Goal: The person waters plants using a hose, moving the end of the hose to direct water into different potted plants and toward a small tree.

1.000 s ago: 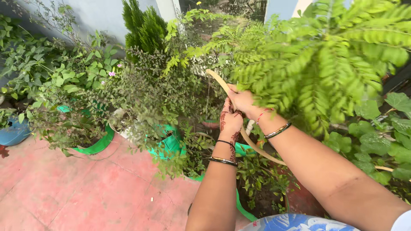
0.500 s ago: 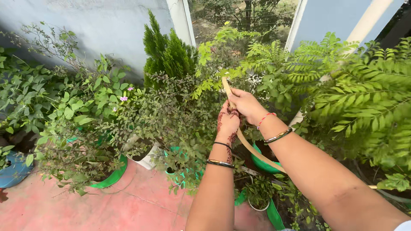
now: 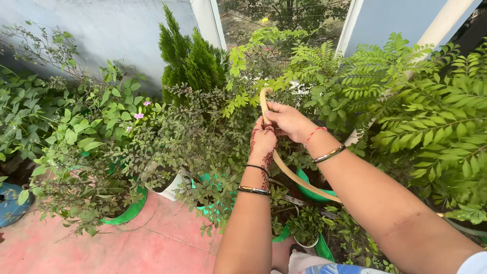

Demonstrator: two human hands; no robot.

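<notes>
Containers, left to right. At the far left edge we note part of a blue pot (image 3: 10, 205); its contents are out of view. Lower left of centre: a green plastic pot (image 3: 127, 213) on the pink tiled floor (image 3: 76, 248), holding a thin-stemmed leafy shrub (image 3: 86, 167). Just right of it, a white pot (image 3: 170, 187) carries a small-leaved bush (image 3: 193, 137); a plant with small pink flowers (image 3: 139, 115) rises beside it. At centre bottom a teal pot (image 3: 213, 205) is mostly hidden by foliage. Below the forearms sits a green tub (image 3: 307, 185), contents in shadow, and a small white pot (image 3: 304, 243) with a low green plant. A dark conifer (image 3: 190, 58) stands at upper centre; its pot is hidden. Fern-like fronds (image 3: 421, 106) fill the right side.

Hands. Both arms reach in from the bottom right toward frame centre. The left hand (image 3: 264, 142), hennaed and bangled at the wrist, has its fingers curled around a tan hose (image 3: 289, 172). The right hand (image 3: 289, 119), just above and touching the left, pinches the same hose near its upturned end. The hose runs from centre frame, under the right forearm, toward the lower right.
</notes>
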